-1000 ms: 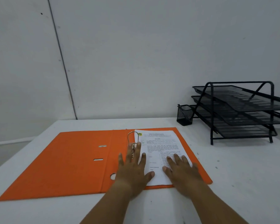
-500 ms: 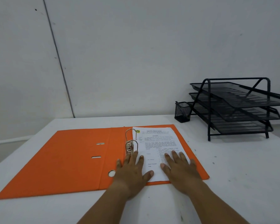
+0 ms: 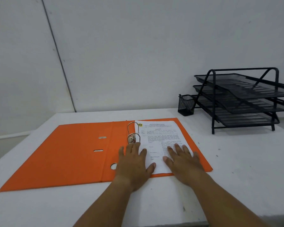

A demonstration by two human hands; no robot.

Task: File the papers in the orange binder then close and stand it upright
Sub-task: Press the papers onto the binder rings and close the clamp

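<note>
The orange binder point(image 3: 69, 153) lies open and flat on the white table. Printed papers point(image 3: 156, 136) rest on its right half, threaded on the metal rings point(image 3: 133, 134), which look closed. My left hand point(image 3: 133, 163) lies flat, fingers spread, over the binder's spine and the papers' left edge, just below the ring mechanism. My right hand point(image 3: 183, 161) lies flat with fingers apart on the lower right part of the papers. Neither hand grips anything.
A black three-tier mesh paper tray point(image 3: 246, 99) stands at the back right with a small black mesh cup point(image 3: 185, 104) beside it. The white table point(image 3: 244, 161) meets a plain wall behind; its front edge is near my forearms.
My left hand has slid back toward me, off the ring mechanism. The right hand has stayed pressed on the papers. The view has shifted slightly.
</note>
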